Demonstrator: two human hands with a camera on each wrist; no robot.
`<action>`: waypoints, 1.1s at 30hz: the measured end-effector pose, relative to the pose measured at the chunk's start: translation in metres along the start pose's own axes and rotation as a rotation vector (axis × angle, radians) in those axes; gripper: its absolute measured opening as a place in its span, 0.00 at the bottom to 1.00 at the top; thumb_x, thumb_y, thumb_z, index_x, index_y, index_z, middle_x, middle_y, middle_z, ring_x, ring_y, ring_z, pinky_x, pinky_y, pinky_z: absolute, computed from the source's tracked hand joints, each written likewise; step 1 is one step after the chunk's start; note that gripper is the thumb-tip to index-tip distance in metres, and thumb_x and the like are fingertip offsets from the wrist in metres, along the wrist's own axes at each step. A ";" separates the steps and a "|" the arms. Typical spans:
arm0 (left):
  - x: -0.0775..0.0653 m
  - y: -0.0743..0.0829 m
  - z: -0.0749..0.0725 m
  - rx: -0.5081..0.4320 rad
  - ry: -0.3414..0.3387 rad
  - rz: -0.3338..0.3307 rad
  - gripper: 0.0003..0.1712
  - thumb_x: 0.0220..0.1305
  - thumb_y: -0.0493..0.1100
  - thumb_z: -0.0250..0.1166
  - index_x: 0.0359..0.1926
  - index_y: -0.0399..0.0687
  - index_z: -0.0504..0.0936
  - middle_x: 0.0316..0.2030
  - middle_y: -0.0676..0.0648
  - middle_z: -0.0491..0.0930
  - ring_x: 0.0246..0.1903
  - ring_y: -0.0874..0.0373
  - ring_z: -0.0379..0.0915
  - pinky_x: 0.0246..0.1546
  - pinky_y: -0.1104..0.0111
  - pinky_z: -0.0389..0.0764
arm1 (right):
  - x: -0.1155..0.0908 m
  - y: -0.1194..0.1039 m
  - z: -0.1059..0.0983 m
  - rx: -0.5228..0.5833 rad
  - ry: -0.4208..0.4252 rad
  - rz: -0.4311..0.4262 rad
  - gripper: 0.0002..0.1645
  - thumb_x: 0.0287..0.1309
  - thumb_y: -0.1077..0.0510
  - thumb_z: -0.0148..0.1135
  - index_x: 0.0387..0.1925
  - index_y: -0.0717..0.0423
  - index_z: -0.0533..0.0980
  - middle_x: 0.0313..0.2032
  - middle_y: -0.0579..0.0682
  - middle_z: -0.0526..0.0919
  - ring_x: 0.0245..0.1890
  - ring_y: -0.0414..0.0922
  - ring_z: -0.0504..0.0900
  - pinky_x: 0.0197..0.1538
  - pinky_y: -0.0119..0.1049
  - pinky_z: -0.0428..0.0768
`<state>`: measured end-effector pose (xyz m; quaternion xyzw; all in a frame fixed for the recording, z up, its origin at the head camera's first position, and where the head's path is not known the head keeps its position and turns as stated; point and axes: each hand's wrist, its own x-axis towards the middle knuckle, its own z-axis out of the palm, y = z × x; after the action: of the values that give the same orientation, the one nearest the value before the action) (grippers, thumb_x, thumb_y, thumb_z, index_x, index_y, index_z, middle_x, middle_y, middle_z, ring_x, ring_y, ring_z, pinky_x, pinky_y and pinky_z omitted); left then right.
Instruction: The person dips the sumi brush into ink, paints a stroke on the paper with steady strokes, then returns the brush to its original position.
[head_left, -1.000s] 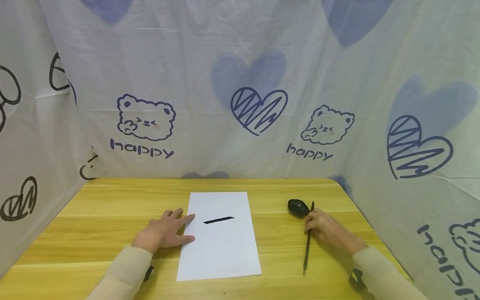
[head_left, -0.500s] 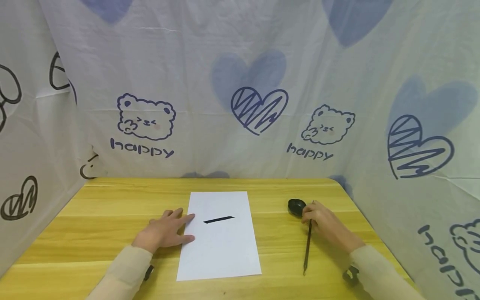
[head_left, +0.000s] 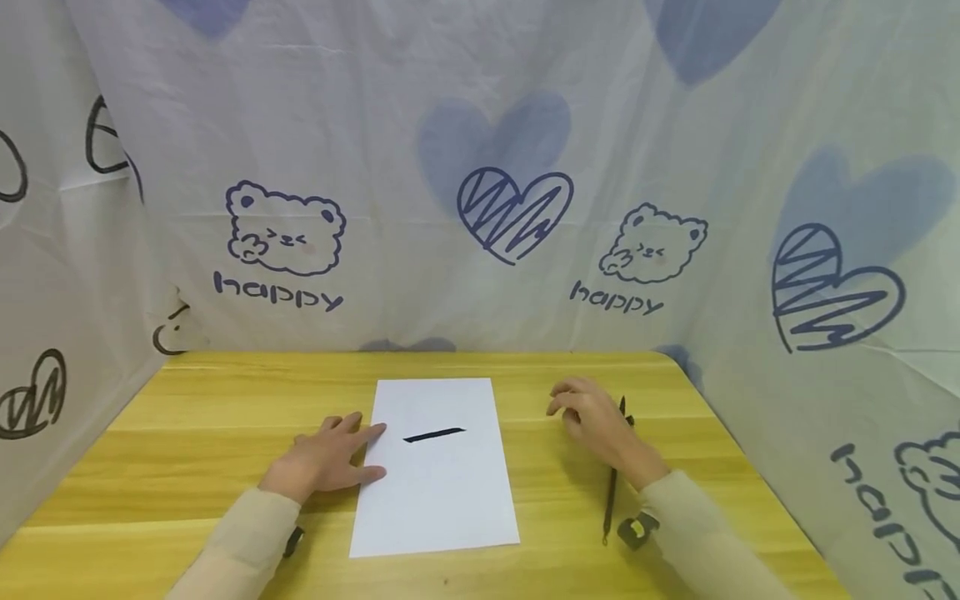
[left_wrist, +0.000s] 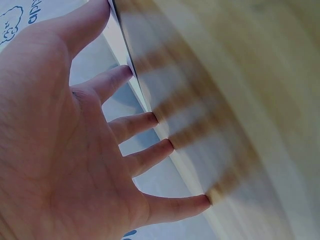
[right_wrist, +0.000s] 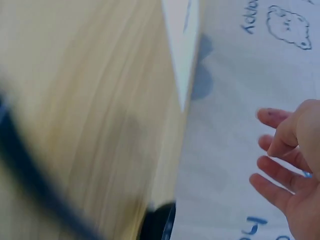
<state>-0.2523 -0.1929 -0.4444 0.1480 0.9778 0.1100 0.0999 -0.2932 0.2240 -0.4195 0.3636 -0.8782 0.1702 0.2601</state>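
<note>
My left hand [head_left: 330, 458] rests at the left edge of a white paper sheet [head_left: 435, 500], its thumb and index finger on the paper. In the left wrist view its spread fingertips [left_wrist: 165, 145] touch the wood. One slanting black brush stroke [head_left: 435, 435] marks the sheet. My right hand [head_left: 596, 421] hovers right of the paper with loosely bent fingers and holds nothing. Beneath and beside it a dark writing brush [head_left: 611, 500] lies with its tip pointing away. A black rounded object [right_wrist: 159, 222] is mostly hidden by the hand in the head view.
The yellow wood-grain table [head_left: 247, 392] is bordered by a pale curtain [head_left: 405, 275] printed with hearts and bears at the back and sides. A dark camera strap [head_left: 637, 530] sits at the right wrist.
My right hand has let go of the brush and shifted left, away from it and toward the paper. My left hand stays on the sheet. The head view has tilted slightly.
</note>
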 end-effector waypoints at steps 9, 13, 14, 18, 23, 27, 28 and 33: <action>-0.001 -0.001 0.002 -0.010 -0.008 -0.009 0.46 0.66 0.70 0.63 0.78 0.56 0.66 0.78 0.31 0.58 0.74 0.25 0.53 0.58 0.19 0.61 | 0.018 -0.025 0.022 0.105 0.018 0.153 0.17 0.55 0.77 0.59 0.30 0.59 0.88 0.46 0.60 0.87 0.53 0.60 0.81 0.53 0.54 0.83; 0.001 -0.002 0.003 -0.009 -0.009 -0.009 0.46 0.66 0.70 0.63 0.78 0.56 0.65 0.77 0.31 0.58 0.74 0.25 0.53 0.58 0.18 0.61 | 0.021 -0.032 0.026 0.113 0.010 0.187 0.16 0.55 0.77 0.60 0.31 0.58 0.88 0.48 0.60 0.87 0.54 0.60 0.81 0.55 0.56 0.83; 0.002 -0.003 0.003 -0.008 -0.008 -0.010 0.46 0.66 0.70 0.63 0.78 0.56 0.65 0.77 0.31 0.58 0.74 0.25 0.53 0.58 0.18 0.61 | 0.022 -0.034 0.027 0.114 0.009 0.194 0.16 0.55 0.76 0.60 0.31 0.58 0.88 0.49 0.60 0.87 0.54 0.60 0.81 0.56 0.56 0.82; 0.003 -0.003 0.004 -0.010 -0.007 -0.015 0.46 0.66 0.71 0.61 0.78 0.57 0.64 0.78 0.31 0.58 0.75 0.25 0.53 0.59 0.19 0.61 | 0.024 -0.036 0.027 0.107 0.008 0.219 0.15 0.55 0.75 0.61 0.31 0.56 0.88 0.50 0.60 0.86 0.55 0.60 0.81 0.58 0.57 0.82; 0.004 0.000 0.004 -0.016 -0.016 -0.013 0.45 0.68 0.71 0.60 0.78 0.57 0.64 0.78 0.31 0.58 0.75 0.25 0.53 0.59 0.19 0.61 | 0.023 -0.036 0.027 0.103 -0.005 0.254 0.15 0.55 0.74 0.60 0.32 0.56 0.88 0.51 0.61 0.86 0.57 0.61 0.80 0.60 0.59 0.80; 0.006 0.000 0.003 -0.025 -0.008 -0.003 0.43 0.70 0.69 0.59 0.78 0.56 0.64 0.77 0.31 0.59 0.74 0.25 0.53 0.59 0.19 0.61 | 0.024 -0.037 0.027 0.081 -0.017 0.286 0.14 0.58 0.72 0.62 0.38 0.56 0.87 0.54 0.62 0.85 0.58 0.63 0.79 0.62 0.61 0.79; 0.007 -0.001 0.002 -0.027 -0.004 0.002 0.42 0.71 0.68 0.59 0.78 0.55 0.64 0.77 0.30 0.59 0.74 0.24 0.54 0.59 0.19 0.61 | 0.025 -0.037 0.027 0.078 -0.026 0.297 0.13 0.59 0.71 0.62 0.40 0.57 0.87 0.55 0.62 0.85 0.59 0.63 0.79 0.63 0.61 0.79; 0.009 -0.006 -0.002 -0.005 0.065 0.010 0.38 0.75 0.60 0.57 0.78 0.50 0.64 0.72 0.27 0.66 0.68 0.24 0.65 0.59 0.24 0.68 | 0.029 -0.039 0.026 0.079 -0.117 0.379 0.16 0.64 0.67 0.61 0.52 0.58 0.84 0.62 0.63 0.80 0.65 0.66 0.74 0.65 0.64 0.77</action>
<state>-0.2625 -0.1964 -0.4452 0.1492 0.9794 0.1177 0.0679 -0.2909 0.1689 -0.4194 0.2111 -0.9372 0.2289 0.1574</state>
